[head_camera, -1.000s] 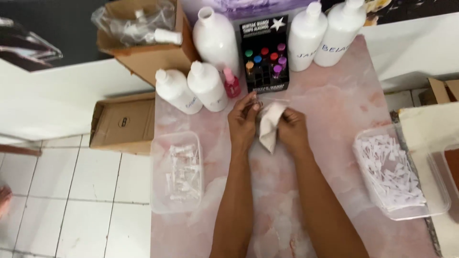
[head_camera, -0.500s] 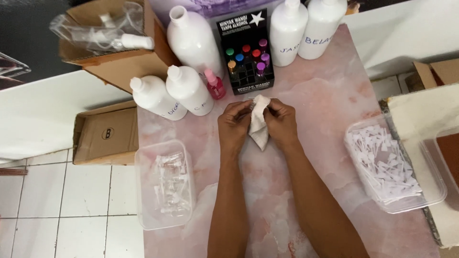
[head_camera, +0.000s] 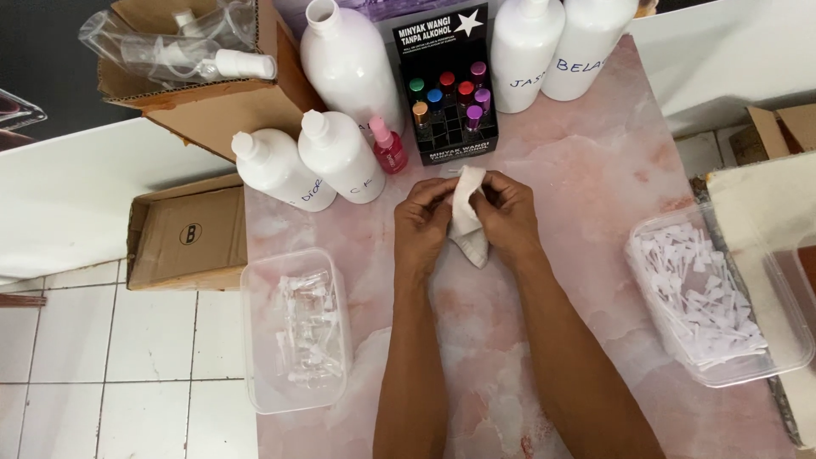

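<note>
Head view: pink marble table beside white-tiled floor.

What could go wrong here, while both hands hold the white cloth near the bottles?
The left hand and right hand work the white cloth close to the small pink spray bottle; a nudge might tip it. The open white bottle behind could spill if bumped.

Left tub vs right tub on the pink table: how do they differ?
The left tub holds clear, glassy little pieces, loosely spread; the right tub holds a denser heap of white plastic bits. The left tub overhangs the table's left edge; the right tub sits at its right edge. Both are clear, rectangular, lidless plastic containers.
</note>
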